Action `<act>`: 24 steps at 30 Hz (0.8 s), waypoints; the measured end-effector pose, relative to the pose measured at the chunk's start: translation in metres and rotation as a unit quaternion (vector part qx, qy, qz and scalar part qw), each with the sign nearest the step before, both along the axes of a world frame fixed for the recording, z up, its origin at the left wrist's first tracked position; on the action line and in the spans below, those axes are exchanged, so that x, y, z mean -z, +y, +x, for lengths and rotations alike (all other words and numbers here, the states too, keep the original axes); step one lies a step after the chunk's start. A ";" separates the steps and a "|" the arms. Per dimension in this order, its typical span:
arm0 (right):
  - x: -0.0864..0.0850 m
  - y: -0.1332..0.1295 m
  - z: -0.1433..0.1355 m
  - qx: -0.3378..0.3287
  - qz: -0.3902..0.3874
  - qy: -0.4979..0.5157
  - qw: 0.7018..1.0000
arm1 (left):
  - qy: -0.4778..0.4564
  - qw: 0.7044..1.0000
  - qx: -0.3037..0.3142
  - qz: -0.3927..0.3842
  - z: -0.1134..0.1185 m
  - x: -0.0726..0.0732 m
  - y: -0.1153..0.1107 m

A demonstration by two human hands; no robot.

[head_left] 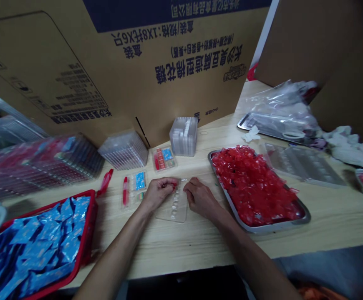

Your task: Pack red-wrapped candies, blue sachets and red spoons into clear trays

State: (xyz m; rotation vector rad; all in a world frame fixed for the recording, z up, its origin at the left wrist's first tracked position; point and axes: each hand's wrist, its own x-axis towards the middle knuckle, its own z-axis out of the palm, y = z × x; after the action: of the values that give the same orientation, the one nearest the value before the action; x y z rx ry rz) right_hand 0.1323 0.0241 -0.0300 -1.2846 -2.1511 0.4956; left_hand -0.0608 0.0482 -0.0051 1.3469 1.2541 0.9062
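In front of me a clear plastic tray [165, 214] with a row of small moulded hollows lies on the table. My left hand [159, 192] is over its upper left part, thumb and fingers pinched on a small red wrapped piece [175, 184]. At the tray's right edge my right hand [200, 199] has its fingers curled together; a speck of red shows by the fingertips, but what they hold is hidden. To the left lies a filled tray with a blue packet [140, 181] and a red pen-shaped item [125, 191]. Another filled tray [163, 159] sits behind it.
A metal tray [303, 216] of red wrapped pieces stands right; a red basket [89, 233] of blue packets stands left. Stacked clear trays [183, 139] and another stack [123, 152] stand before a large cardboard box [131, 83]. Filled trays [44, 162] line the far left.
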 end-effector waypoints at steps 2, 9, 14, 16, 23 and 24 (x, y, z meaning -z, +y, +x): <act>-0.002 -0.001 0.000 0.000 0.001 0.000 1.000 | -0.006 1.000 0.000 -0.003 0.001 0.000 0.001; -0.001 0.000 0.000 -0.004 -0.001 -0.007 1.000 | -0.054 0.997 -0.011 -0.045 0.003 -0.004 -0.002; 0.000 0.001 0.000 -0.005 -0.001 -0.002 1.000 | -0.140 0.984 0.000 -0.109 0.004 -0.010 -0.007; 0.000 0.001 0.000 -0.004 -0.001 -0.002 1.000 | -0.148 0.983 0.002 -0.109 0.004 -0.011 -0.008; 0.000 0.001 0.000 -0.001 -0.005 0.002 1.000 | -0.052 0.996 -0.009 -0.066 0.001 -0.011 -0.007; 0.000 0.001 0.000 -0.001 -0.005 0.001 1.000 | -0.044 0.997 -0.012 -0.062 0.000 -0.010 -0.007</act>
State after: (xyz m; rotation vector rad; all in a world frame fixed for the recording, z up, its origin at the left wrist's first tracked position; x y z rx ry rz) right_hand 0.1319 0.0247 -0.0301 -1.2881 -2.1504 0.5096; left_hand -0.0606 0.0416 0.0048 1.1843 1.2402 0.8811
